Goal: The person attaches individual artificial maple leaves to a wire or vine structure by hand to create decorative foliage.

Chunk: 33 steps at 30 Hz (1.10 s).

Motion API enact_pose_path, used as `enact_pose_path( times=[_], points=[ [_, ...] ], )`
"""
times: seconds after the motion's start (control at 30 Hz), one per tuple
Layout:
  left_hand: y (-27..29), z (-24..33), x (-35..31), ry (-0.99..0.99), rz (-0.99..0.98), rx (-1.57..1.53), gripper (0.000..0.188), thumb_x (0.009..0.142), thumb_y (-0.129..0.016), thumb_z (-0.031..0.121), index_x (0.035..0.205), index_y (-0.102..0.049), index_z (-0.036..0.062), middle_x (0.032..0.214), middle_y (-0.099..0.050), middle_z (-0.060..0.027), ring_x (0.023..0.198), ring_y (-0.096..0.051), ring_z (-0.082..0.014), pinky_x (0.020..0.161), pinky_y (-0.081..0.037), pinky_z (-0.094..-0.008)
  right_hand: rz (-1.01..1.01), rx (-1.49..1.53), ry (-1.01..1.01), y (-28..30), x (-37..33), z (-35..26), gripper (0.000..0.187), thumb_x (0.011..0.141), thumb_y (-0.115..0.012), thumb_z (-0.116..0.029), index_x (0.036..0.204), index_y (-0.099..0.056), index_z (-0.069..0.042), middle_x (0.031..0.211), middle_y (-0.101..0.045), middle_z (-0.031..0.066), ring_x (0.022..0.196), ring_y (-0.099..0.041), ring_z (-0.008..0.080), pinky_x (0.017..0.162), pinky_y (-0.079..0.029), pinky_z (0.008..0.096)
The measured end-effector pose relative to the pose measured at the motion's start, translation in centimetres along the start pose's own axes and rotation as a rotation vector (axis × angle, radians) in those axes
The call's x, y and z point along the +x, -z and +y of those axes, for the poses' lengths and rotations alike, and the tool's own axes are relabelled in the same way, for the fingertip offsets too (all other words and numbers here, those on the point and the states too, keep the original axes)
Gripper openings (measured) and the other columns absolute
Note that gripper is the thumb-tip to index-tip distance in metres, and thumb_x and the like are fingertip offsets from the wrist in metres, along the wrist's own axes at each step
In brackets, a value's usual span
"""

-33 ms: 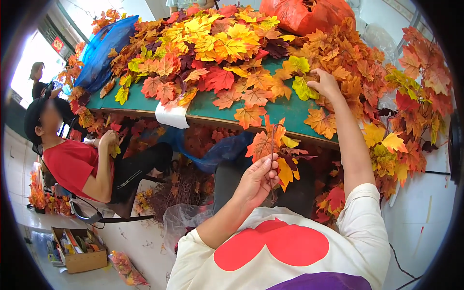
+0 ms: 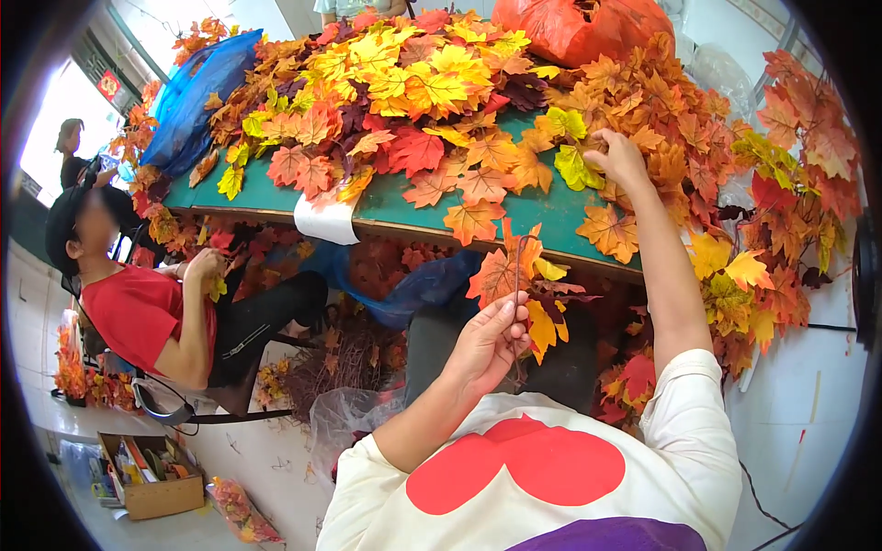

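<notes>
Left hand (image 2: 491, 340) pinching leaf sprig (image 2: 514, 271) stem, right hand (image 2: 620, 158) grasping leaves (image 2: 643, 101) on table (image 2: 386, 197)

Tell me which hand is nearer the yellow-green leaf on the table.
Right. The right hand touches leaves right beside the yellow-green leaf; the left hand holds a leaf sprig below the table edge.

The person wears a cream-white short-sleeved top. A large red heart shape is printed across the chest, with a purple band beneath it (cut off by the lower edge of the view). Both forearms are bare; no rings, watch or gloves are visible on either hand.
</notes>
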<state>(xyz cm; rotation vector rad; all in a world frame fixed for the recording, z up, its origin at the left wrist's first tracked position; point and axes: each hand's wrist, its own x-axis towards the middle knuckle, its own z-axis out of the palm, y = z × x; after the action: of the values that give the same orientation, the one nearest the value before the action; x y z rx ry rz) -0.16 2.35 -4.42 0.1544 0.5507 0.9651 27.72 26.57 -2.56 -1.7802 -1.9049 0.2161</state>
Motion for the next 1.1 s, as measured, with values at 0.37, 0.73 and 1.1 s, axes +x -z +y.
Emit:
enact_pose_path(
  times=[0.37,0.73,1.1],
  points=[
    [-0.9,-0.6,-0.3,-0.009,-0.028,-0.002,0.021,0.09,-0.049,0.014,0.109,-0.052,0.0056,0.083,-0.057,0.0013,0.064,-0.049,-0.0048,0.063,-0.044,-0.0219,0.213,-0.099,-0.056,-2.9,0.8,-2.7,0.019,0.073,-0.066,-0.024,0.081,-0.067,-0.007,0.078,-0.065,0.0124,0.075,-0.062,0.0272,0.069,-0.047,0.0377],
    [-0.7,-0.7,-0.3,0.017,-0.022,-0.001,0.021,0.09,-0.048,0.014,0.11,-0.051,0.0055,0.083,-0.057,0.0012,0.064,-0.049,-0.005,0.064,-0.044,-0.0223,0.105,0.638,-0.08,-0.2,1.4,-1.3,0.017,0.071,-0.071,-0.017,0.081,-0.067,-0.004,0.075,-0.065,0.0013,0.067,-0.056,0.0085,0.065,-0.044,0.0232],
    [-1.0,-1.0,-0.5,0.034,0.015,0.026,0.02,0.091,-0.047,0.014,0.109,-0.052,0.006,0.082,-0.057,0.002,0.062,-0.05,-0.0041,0.064,-0.044,-0.0219,0.164,0.042,-0.091,-1.7,1.5,-2.8,0.029,0.069,-0.069,-0.035,0.078,-0.068,-0.008,0.076,-0.066,0.01,0.069,-0.063,0.0213,0.066,-0.048,0.0338]
  ],
)
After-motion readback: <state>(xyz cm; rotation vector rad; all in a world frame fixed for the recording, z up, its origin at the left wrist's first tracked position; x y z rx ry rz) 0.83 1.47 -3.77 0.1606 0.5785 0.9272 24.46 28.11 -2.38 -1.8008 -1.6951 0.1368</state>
